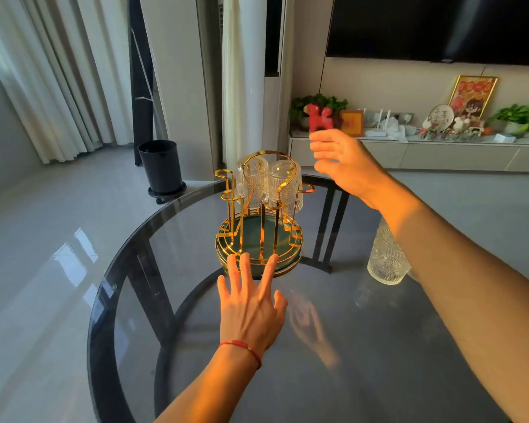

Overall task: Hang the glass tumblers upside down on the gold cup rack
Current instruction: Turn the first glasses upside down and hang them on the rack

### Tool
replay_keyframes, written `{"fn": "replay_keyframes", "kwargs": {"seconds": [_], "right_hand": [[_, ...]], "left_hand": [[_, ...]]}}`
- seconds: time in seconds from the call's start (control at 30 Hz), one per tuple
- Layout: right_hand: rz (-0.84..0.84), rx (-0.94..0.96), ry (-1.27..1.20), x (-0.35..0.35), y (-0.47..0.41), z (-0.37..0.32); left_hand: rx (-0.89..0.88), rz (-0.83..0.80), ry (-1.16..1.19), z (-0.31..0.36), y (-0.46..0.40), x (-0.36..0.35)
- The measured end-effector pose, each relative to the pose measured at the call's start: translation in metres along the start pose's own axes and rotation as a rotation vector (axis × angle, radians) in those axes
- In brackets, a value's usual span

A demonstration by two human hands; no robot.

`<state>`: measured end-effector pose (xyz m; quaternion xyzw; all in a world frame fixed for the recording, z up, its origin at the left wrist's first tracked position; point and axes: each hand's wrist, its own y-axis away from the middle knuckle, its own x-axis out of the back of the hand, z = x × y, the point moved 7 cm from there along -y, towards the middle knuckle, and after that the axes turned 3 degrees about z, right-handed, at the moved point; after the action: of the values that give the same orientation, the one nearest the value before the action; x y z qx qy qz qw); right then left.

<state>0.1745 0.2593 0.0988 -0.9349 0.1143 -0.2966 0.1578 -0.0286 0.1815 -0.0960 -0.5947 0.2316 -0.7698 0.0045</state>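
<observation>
So at this point both your hands were empty. Your left hand (251,303) had its grip released, fingers spread, fingertips touching or just short of the green base of the gold cup rack (260,215); I couldn't tell which. Your right hand (345,164) was up in the air beside the rack's top, grip loose and half curled, holding nothing.

Two glass tumblers (269,184) were already hanging upside down on the far side of the rack. The one left to hang, the last tumbler (387,257), stood on the table, long axis upright but mouth down by the look of it, partly hidden under your right forearm. From your right grip it sat well below and back toward you; from your left grip it was off to the right, well apart. So the right hand was the nearer one for the pickup, I'd say, with the free hooks on the near side of the rack.
</observation>
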Motion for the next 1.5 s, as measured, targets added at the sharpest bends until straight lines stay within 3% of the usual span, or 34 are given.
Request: {"fn": "replay_keyframes", "kwargs": {"seconds": [0.23, 0.4, 0.57, 0.63, 0.87, 1.03, 1.1, 1.2, 1.27, 1.4, 1.5], "right_hand": [[0.187, 0.036, 0.124, 0.010, 0.162, 0.004], [0.427, 0.000, 0.306, 0.047, 0.232, 0.044], [0.800, -0.124, 0.590, 0.097, 0.253, 0.069], [0.839, -0.211, 0.569, 0.106, 0.260, 0.085], [0.720, -0.647, 0.146, 0.115, 0.278, 0.161], [0.714, -0.656, 0.202, 0.116, 0.281, 0.158], [0.760, -0.585, 0.204, 0.121, 0.281, 0.144], [0.741, -0.274, 0.115, 0.120, 0.274, 0.107], [0.570, -0.126, 0.020, 0.104, 0.266, 0.081], [0.156, -0.041, -0.086, 0.047, 0.255, 0.054], [0.041, 0.024, -0.055, 0.020, 0.254, 0.041]], "left_hand": [[-0.050, -0.007, 0.007, 0.003, -0.003, 0.016], [-0.201, 0.060, 0.281, 0.035, 0.005, 0.036], [-0.171, 0.063, 0.572, 0.056, 0.018, 0.052], [-0.165, 0.064, 0.610, 0.062, 0.022, 0.057], [-0.143, 0.051, 0.716, 0.087, 0.040, 0.064], [-0.176, 0.019, 0.811, 0.103, 0.045, 0.066], [-0.251, 0.017, 0.808, 0.110, 0.045, 0.071], [-0.318, -0.006, 0.819, 0.120, 0.046, 0.078], [-0.275, -0.065, 0.923, 0.122, 0.045, 0.083], [-0.067, -0.327, 1.247, 0.119, 0.041, 0.081], [-0.024, -0.334, 1.205, 0.107, 0.037, 0.086]]}}
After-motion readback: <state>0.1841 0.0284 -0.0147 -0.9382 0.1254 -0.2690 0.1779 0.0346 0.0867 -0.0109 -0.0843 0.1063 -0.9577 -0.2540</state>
